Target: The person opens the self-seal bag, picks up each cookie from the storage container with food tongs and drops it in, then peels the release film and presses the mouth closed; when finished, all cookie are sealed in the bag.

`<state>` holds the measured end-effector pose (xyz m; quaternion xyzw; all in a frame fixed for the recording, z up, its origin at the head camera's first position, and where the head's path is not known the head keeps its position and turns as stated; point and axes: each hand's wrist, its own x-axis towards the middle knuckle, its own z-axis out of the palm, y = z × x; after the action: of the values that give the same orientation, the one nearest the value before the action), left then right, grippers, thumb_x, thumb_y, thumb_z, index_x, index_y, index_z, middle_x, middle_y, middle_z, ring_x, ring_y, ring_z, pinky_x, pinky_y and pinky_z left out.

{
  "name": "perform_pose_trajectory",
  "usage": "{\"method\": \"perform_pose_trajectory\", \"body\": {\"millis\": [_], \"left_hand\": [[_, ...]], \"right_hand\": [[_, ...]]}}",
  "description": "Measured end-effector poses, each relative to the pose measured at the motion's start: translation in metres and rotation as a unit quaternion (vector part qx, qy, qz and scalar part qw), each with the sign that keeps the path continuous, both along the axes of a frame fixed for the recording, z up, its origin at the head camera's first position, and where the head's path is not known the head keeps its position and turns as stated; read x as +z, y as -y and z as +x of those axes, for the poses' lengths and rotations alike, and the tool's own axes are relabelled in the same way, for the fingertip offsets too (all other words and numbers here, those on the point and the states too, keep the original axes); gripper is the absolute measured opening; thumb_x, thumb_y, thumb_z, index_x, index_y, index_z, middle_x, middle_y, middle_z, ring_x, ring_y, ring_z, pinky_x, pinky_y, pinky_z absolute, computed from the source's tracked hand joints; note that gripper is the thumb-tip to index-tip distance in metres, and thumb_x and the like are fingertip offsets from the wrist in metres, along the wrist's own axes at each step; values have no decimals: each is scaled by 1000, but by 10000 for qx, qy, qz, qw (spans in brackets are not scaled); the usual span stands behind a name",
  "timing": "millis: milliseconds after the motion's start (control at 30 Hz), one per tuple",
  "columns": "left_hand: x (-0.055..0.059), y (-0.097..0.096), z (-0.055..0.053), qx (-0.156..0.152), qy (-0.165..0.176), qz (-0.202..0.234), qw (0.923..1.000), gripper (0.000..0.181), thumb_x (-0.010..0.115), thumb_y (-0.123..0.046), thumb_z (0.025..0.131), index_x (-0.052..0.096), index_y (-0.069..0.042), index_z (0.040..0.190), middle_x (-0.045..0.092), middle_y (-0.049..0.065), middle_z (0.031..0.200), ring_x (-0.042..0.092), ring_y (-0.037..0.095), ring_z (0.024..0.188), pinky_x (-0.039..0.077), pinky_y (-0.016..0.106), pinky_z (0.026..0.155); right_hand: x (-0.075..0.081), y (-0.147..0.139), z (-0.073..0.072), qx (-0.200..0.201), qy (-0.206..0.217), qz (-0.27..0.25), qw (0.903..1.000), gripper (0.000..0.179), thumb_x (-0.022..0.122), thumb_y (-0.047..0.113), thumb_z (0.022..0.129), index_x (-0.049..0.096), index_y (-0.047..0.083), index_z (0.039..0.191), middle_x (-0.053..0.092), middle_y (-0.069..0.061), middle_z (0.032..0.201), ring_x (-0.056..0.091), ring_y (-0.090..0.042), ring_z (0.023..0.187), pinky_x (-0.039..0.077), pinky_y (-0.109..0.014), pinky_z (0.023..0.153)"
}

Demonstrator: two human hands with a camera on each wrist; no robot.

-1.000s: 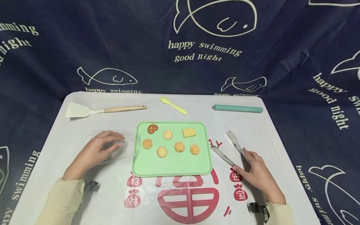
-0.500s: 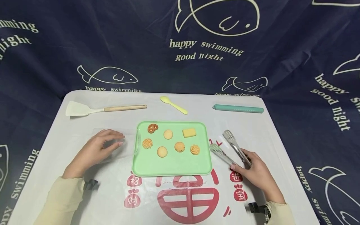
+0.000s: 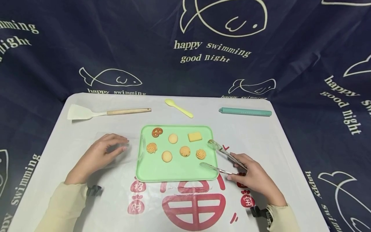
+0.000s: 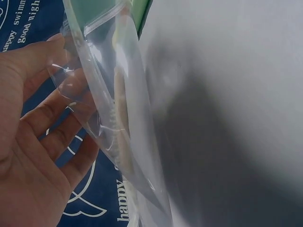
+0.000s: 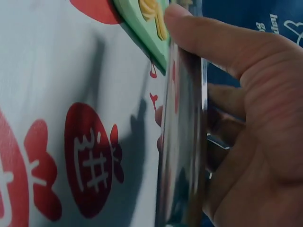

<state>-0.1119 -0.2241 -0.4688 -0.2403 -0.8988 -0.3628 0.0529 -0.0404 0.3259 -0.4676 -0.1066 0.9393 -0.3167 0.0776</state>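
My right hand [image 3: 252, 175] grips metal tongs [image 3: 227, 154] between thumb and fingers, with their arms spread. The tong tips reach over the right edge of the green tray [image 3: 176, 172], one on each side of a swirl cookie [image 3: 201, 154] and apart from it. In the right wrist view the tongs run close past the camera. My left hand [image 3: 102, 154] holds a clear plastic bag [image 4: 102, 123] left of the tray, fingertips showing through the film. The bag's end with a curved edge lies at the tray's left side. Exactly where the left fingers grip is hard to see.
The tray also carries a pretzel [image 3: 157, 132], a yellow rectangular biscuit [image 3: 195, 136], a second swirl cookie [image 3: 151, 148] and several round ones. Along the table's back lie a white spatula [image 3: 81, 112], a yellow spoon [image 3: 179, 108] and a teal stick-shaped object [image 3: 245, 111].
My right hand has moved left with the tongs, whose tips have gone from beside the tray to over its right part. The left hand and bag have stayed nearly still.
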Motion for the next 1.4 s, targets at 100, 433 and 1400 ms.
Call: {"method": "perform_pose_trajectory", "body": {"millis": [100, 433, 1400], "left_hand": [[1, 0, -1, 18, -7, -21, 10000, 19, 78, -11, 91, 76, -11, 110, 68, -2, 117, 60, 25, 114, 45, 44, 100], [1, 0, 1, -4, -65, -23, 10000, 20, 79, -10, 90, 77, -11, 110, 69, -3, 116, 61, 23, 113, 45, 35, 100], [0, 1, 2, 41, -43, -44, 10000, 20, 79, -12, 91, 77, -12, 110, 69, -2, 117, 61, 24, 113, 46, 41, 98]], "right_hand": [[3, 5, -2, 179, -138, 55, 9997, 80, 94, 34, 74, 59, 17, 143, 63, 3, 128, 65, -17, 104, 55, -46, 89], [5, 10, -6, 247, -446, 389, 9979, 68, 94, 29, 74, 67, 14, 135, 67, -1, 126, 65, -21, 109, 54, -48, 93], [-7, 15, -9, 60, -918, 429, 9948, 50, 88, 25, 82, 72, 14, 128, 70, -5, 122, 65, -30, 115, 54, -53, 93]]}}
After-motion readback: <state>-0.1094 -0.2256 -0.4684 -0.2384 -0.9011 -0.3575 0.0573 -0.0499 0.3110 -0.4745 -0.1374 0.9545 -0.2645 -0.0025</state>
